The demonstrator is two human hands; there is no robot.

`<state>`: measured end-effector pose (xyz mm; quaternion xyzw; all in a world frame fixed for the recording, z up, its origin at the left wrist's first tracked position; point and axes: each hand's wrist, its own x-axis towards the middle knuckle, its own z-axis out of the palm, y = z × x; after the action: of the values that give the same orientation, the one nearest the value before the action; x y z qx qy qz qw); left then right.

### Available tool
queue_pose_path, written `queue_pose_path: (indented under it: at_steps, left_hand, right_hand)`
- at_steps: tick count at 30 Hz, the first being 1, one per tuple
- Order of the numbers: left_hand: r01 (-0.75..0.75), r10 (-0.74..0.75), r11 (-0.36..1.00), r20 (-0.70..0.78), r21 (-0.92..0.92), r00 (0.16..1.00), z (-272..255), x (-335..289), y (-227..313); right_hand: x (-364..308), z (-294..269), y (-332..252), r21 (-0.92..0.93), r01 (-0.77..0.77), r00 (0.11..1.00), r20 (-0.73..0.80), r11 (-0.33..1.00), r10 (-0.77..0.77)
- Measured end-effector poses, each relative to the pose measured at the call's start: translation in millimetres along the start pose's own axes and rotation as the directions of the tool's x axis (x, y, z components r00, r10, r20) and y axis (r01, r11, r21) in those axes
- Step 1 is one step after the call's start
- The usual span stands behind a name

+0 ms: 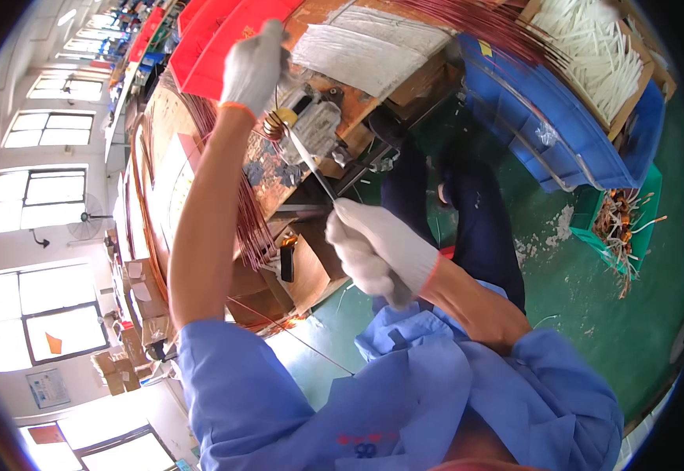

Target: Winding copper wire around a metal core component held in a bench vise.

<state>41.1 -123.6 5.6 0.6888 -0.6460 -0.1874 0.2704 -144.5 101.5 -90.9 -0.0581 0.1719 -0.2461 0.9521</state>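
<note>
My left hand [254, 72], in a white knitted glove, is raised over the bench beside the red bins. Its fingers are bent and closed, and what they grip is mostly hidden; a thin dark wire runs from below them toward a yellow-and-copper coil [277, 123]. My right hand [380, 250], gloved too, is wrapped in a fist round the lower end of a long narrow white sleeve [303, 151], which turns greyish near the fist. The sleeve slants up to the coil on the bench; whether they touch I cannot tell. A grey-white crusted block [316, 132] sits beside the coil.
Red bins [220, 47] and a stack of white sleeves [365, 49] lie on the wooden bench. Reddish wires [252, 224] hang off its edge above cardboard boxes [310, 263]. At right stand a blue cart [515, 118] and a green crate [589, 216] of wire scraps.
</note>
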Motion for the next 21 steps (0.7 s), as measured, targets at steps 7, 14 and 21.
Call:
queue_pose_path:
  at_steps: [7, 14, 21]
  left_hand:
    - [-0.942, 0.592, 0.261, 0.737, 0.209, 0.327, -2, -129, 32]
    - [-0.967, 0.885, 0.254, 0.399, 0.020, 0.241, 22, -76, 45]
    - [-0.016, -0.122, 0.649, -0.124, -0.761, 0.985, -7, 38, -11]
  right_hand:
    - [-137, -87, 63, -0.597, 0.041, 0.998, -0.017, 0.801, -0.064]
    - [-213, -89, 32, -0.144, -0.099, 0.870, -0.492, 0.985, 0.016]
    - [-19, -18, -8, -0.247, -0.055, 0.998, -0.051, 0.967, 0.043]
